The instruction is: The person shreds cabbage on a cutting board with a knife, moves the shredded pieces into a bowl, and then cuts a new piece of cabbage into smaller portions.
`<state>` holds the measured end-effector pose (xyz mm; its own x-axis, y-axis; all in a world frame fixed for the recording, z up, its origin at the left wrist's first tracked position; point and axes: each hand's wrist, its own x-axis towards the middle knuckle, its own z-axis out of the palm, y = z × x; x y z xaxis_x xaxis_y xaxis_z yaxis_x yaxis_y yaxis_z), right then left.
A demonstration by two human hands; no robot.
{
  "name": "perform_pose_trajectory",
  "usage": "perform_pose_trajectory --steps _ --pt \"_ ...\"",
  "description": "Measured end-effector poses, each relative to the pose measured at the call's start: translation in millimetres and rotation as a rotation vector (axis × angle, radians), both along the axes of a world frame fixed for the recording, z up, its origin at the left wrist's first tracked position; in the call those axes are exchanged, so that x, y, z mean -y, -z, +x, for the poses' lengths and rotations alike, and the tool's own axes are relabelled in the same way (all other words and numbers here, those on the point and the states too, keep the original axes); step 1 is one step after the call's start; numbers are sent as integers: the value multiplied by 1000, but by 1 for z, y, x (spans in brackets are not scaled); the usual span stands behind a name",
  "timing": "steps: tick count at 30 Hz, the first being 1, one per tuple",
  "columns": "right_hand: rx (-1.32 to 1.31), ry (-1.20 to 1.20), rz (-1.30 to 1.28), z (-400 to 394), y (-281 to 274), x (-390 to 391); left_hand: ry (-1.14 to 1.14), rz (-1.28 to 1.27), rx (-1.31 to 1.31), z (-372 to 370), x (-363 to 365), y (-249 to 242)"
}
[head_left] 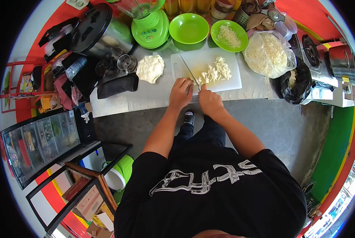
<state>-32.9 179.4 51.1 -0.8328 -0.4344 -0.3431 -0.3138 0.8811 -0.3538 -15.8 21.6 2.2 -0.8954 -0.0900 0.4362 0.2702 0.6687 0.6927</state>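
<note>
My right hand point(211, 103) is closed around the handle of a kitchen knife point(190, 70), whose blade points away over the white cutting board point(233, 59). Beside it, at the board's near edge, my left hand point(180, 94) has its fingers curled down near the blade; what lies under them is mostly hidden. Small pale pieces show between the fingertips and the knife. Chopped whitish food strips point(218, 70) are heaped on the board's right half. To the left of the board lies a ruffled creamy-white clump of food point(149, 68).
Behind the board stand a green bowl point(189, 28), a green plate point(243, 37) with shredded food and a green blender point(149, 31). A clear bag point(269, 54) of pale shreds, a black bag point(298, 85) and a stove point(311, 49) are rightward. Leftward lies a black pouch point(118, 86).
</note>
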Motion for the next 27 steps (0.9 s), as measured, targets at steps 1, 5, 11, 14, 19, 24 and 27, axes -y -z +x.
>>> perform_pose_trajectory --steps 1,5,11,14,19,24,27 --pt "1 -15 -5 -1 -4 -2 -6 -3 -11 -1 0 1" --pt "19 -37 37 10 -11 -1 -23 -20 -12 0 0 1" --pt "-153 -71 115 21 17 3 -26 -2 -16 0 3 7" --pt "-143 -84 156 15 8 10 -37 3 -21 -1 3 7" --pt "-83 -64 90 -6 14 22 -60 14 -34 1 0 8" --pt "-14 -47 57 -17 9 18 -134 50 28 3 -2 9" --pt "33 -35 76 -4 5 -3 -169 58 63 4 0 12"
